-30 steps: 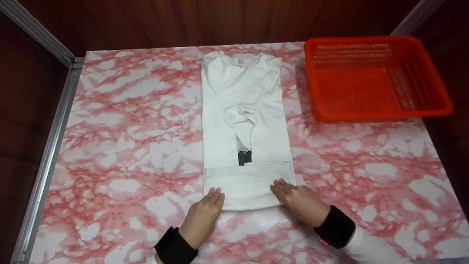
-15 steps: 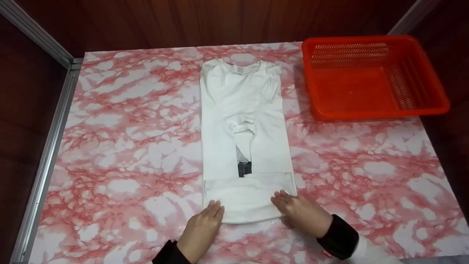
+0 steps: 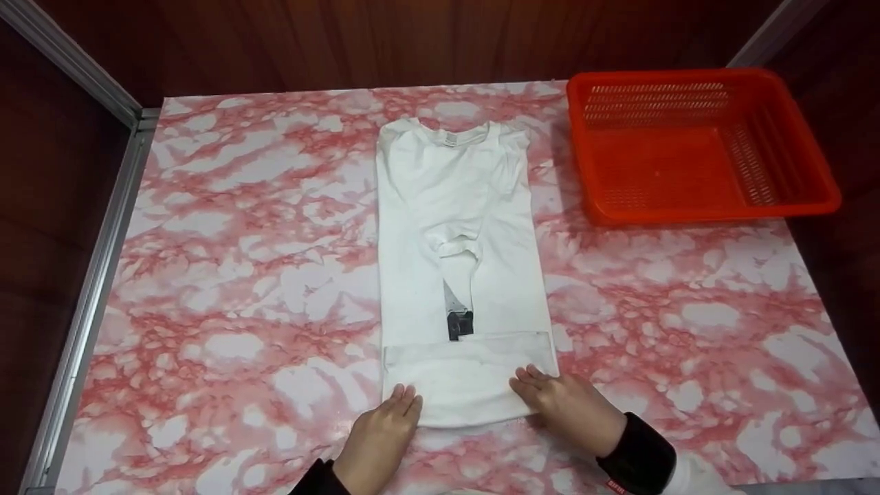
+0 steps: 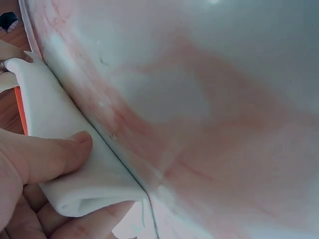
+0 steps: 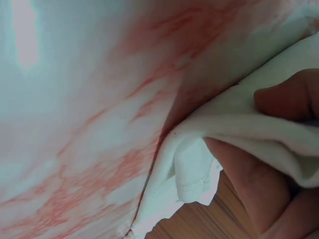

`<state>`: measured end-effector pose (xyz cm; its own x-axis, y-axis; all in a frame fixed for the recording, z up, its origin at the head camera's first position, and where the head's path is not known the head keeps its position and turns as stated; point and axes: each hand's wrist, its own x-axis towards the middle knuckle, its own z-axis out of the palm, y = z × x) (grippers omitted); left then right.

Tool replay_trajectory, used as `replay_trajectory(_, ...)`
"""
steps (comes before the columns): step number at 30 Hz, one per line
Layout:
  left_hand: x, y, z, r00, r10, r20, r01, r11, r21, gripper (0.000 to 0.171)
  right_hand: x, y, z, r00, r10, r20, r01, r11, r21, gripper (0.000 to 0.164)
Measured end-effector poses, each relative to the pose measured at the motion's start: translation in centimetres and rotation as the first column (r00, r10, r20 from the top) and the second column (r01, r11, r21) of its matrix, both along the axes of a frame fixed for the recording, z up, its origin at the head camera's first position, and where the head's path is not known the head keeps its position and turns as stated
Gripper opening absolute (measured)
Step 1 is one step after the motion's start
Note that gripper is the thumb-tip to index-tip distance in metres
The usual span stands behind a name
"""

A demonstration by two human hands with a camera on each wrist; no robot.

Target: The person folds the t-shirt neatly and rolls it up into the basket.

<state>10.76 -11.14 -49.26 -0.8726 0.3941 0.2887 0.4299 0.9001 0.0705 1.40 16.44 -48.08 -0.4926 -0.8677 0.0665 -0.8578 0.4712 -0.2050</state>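
A white T-shirt (image 3: 419, 275) lies lengthwise on the table, its collar at the far end and its sides folded in. The hem end is turned up into a flat band, just below a small dark patch of print (image 3: 460, 323). At the band's left corner my left hand (image 3: 380, 433) pinches the fold; the left wrist view has the thumb (image 4: 75, 149) on one side of the cloth and fingers on the other. My right hand (image 3: 574, 410) grips the opposite corner the same way, the layers (image 5: 239, 122) running between thumb and fingers.
A red plastic basket (image 3: 708, 214) with slotted walls stands at the back right of the pink-and-white marbled table (image 3: 227, 275). Dark wood-look panels (image 3: 357, 48) enclose the back and sides. A metal rail (image 3: 96, 295) runs along the left edge.
Both hands have drawn the T-shirt toward the near edge, its collar and folded band shifting down in the head view. The grip on the two corners stays the same.
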Motion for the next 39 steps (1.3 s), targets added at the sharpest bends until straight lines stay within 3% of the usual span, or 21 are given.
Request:
replay_trajectory(6, -0.5, -0.2, 0.2, 0.999, -0.019, -0.036, 0.019, 1.0, 0.008, 0.019, -0.5, 0.3, 0.2, 1.0, -0.002, -0.007, 0.002, 0.999, -0.032, 0.036)
replay_trajectory(11, -1.4, -0.8, 1.4, 0.988, -0.083, 0.129, 0.078, 0.996, 0.037, 0.012, -1.1, 0.3, 0.8, 0.996, -0.023, 0.087, 0.028, 0.998, -0.063, 0.033)
replay_trajectory(17, -3.1, -1.8, 2.9, 0.933, -0.167, 0.318, 0.119, 0.979, 0.165, 0.017, -2.1, 0.1, 1.8, 0.971, -0.025, 0.237, 0.05, 0.994, -0.099, 0.036)
replay_trajectory(21, -4.4, -2.5, 4.2, 0.886, -0.201, 0.418, 0.1, 0.963, 0.251, 0.019, -2.9, 0.1, 2.8, 0.971, -0.019, 0.237, 0.043, 0.995, -0.095, 0.032)
replay_trajectory(28, -6.7, -3.4, 6.7, 0.838, -0.209, 0.504, 0.06, 0.954, 0.295, 0.007, -4.7, 0.0, 5.0, 0.966, -0.028, 0.257, 0.061, 0.991, -0.121, 0.021)
replay_trajectory(32, -8.5, -4.0, 8.1, 0.842, -0.185, 0.506, 0.03, 0.954, 0.298, 0.004, -6.2, -0.4, 6.1, 0.97, -0.064, 0.236, 0.094, 0.988, -0.12, 0.024)
replay_trajectory(35, -10.0, -4.4, 8.7, 0.867, -0.159, 0.472, 0.018, 0.957, 0.289, 0.004, -7.6, -0.7, 6.5, 0.974, -0.084, 0.21, 0.113, 0.985, -0.13, 0.021)
replay_trajectory(39, -11.9, -4.9, 9.1, 0.886, -0.111, 0.45, -0.035, 0.953, 0.302, 0.006, -9.7, -1.2, 6.7, 0.974, -0.101, 0.204, 0.138, 0.974, -0.179, 0.016)
